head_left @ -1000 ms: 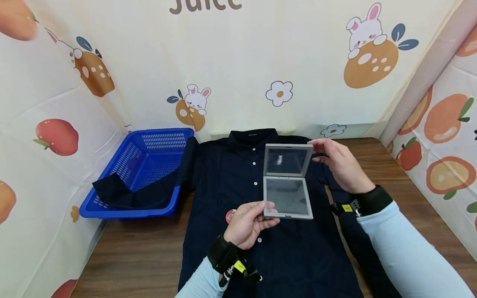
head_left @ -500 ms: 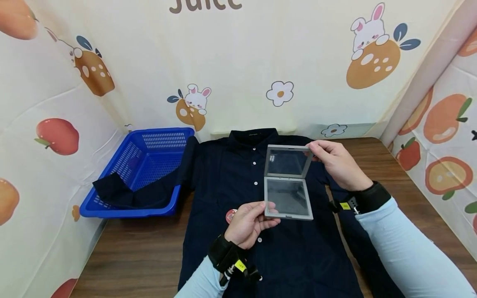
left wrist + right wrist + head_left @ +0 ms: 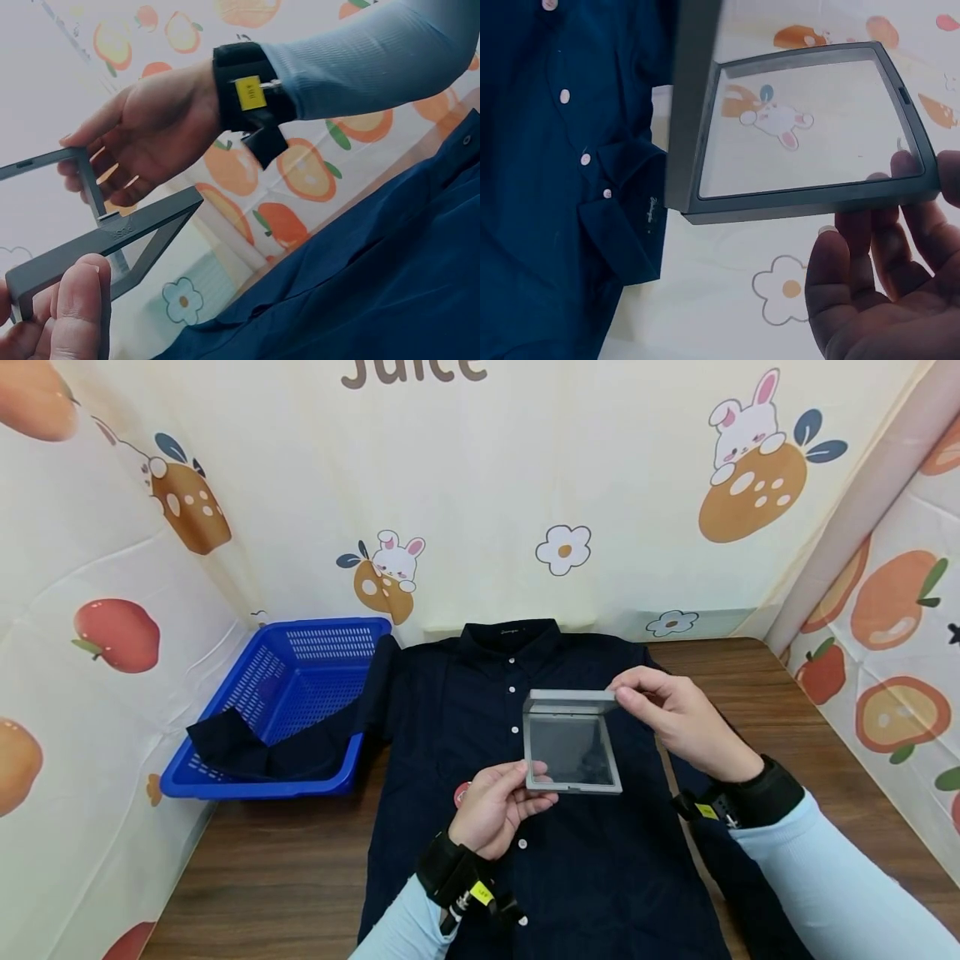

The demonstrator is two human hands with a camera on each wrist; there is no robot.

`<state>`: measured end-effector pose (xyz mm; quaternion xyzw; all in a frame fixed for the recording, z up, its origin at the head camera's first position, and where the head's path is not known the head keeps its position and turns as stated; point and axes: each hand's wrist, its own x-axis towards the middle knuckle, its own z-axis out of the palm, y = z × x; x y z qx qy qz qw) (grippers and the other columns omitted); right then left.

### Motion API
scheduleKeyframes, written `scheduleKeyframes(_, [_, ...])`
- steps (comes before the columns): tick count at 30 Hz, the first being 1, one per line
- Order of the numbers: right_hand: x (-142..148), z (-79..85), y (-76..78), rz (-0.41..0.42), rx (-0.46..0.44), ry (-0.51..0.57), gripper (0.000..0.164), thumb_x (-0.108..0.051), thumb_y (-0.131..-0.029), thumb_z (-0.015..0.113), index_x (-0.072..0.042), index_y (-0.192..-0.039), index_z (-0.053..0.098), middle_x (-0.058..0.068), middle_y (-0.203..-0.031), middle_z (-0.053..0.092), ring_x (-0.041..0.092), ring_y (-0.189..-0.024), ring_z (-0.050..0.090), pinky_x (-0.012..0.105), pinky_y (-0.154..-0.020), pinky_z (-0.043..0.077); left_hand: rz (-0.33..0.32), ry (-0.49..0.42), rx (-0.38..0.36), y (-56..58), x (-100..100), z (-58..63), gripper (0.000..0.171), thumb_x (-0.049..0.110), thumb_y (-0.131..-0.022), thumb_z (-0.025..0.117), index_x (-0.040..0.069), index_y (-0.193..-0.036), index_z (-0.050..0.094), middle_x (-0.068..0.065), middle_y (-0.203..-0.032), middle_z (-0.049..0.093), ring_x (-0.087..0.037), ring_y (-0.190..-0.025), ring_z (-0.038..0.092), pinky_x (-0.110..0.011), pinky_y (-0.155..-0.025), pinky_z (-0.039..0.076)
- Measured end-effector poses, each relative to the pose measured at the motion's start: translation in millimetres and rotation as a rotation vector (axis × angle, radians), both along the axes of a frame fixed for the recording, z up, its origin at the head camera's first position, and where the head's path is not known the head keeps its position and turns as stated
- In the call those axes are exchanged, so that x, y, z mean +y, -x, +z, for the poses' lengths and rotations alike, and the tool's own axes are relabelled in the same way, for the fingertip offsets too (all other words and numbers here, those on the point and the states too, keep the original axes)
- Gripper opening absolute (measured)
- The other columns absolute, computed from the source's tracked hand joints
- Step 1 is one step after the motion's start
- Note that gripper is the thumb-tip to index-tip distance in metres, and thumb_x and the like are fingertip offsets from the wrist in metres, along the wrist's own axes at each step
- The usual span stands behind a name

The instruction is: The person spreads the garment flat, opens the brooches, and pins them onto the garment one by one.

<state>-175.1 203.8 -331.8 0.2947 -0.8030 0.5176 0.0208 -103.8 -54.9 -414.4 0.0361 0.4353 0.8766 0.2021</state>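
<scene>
A grey hinged display case [image 3: 572, 752] with clear panels is held above the dark shirt, its lid [image 3: 570, 697] tilted up from the lower half. My left hand [image 3: 491, 810] pinches the lower half at its left front corner, thumb on top. At the lid's right edge, my right hand [image 3: 682, 718] grips the frame between thumb and fingers. In the right wrist view the lid frame [image 3: 802, 206] shows nothing but see-through film. The left wrist view shows the two halves standing at an angle. A navy button-up shirt [image 3: 600, 868] lies spread beneath.
A blue plastic basket [image 3: 258, 789] stands at the left, one dark sleeve [image 3: 300, 756] draped into it. A red round badge [image 3: 461, 793] on the shirt is partly covered by the left hand. The wooden table [image 3: 292, 868] meets a printed curtain [image 3: 480, 485] at the back.
My right hand has gone from fingers loosely by the lid to gripping its edge, and has swung the lid down toward the lower half. My left hand stays nearly in place.
</scene>
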Motion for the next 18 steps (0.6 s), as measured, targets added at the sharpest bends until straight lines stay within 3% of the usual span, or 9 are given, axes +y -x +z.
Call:
scheduleKeyframes(5, [-2, -10.6, -11.7, 0.054, 0.218, -0.083, 0.025, 0.006, -0.091, 0.060, -0.014, -0.105, 0.067, -0.001, -0.109, 0.062, 0.010, -0.090, 0.054, 0.019, -0.072, 0.044, 0.021, -0.011, 0.003, 2.1, 0, -2.1, 0.036, 0.019, -0.104, 0.043, -0.013, -0.118, 0.051, -0.008, -0.096, 0.066, -0.017, -0.081, 0.069, -0.026, -0.078, 0.054])
scheduleKeyframes(10, [-8, -23.6, -19.5, 0.070, 0.397, -0.154, 0.033, 0.007, -0.082, 0.070, -0.021, -0.101, 0.068, -0.005, -0.110, 0.062, 0.012, -0.101, 0.053, 0.019, -0.080, 0.043, 0.038, -0.028, -0.014, 2.3, -2, -1.2, 0.032, 0.021, -0.105, 0.040, -0.005, -0.115, 0.056, -0.010, -0.095, 0.067, -0.017, -0.080, 0.069, -0.026, -0.076, 0.055])
scheduleKeyframes(15, [-12, -34.7, -24.3, 0.095, 0.500, -0.160, 0.033, 0.005, -0.078, 0.073, -0.019, -0.101, 0.069, -0.005, -0.108, 0.062, 0.014, -0.100, 0.051, 0.018, -0.082, 0.041, 0.023, -0.054, -0.029, 2.4, -5, -0.4, 0.046, 0.036, -0.104, 0.040, -0.004, -0.123, 0.052, -0.011, -0.095, 0.066, -0.019, -0.082, 0.069, -0.028, -0.077, 0.055])
scheduleKeyframes(18, [-12, -38.9, -26.1, 0.089, 0.526, -0.164, 0.033, 0.003, -0.076, 0.076, -0.020, -0.100, 0.070, -0.006, -0.107, 0.062, 0.014, -0.101, 0.050, 0.018, -0.084, 0.040, 0.005, -0.064, -0.023, 3.1, -6, -0.6, 0.049, 0.045, -0.101, 0.044, 0.000, -0.116, 0.052, -0.011, -0.093, 0.066, -0.018, -0.080, 0.069, -0.028, -0.077, 0.055])
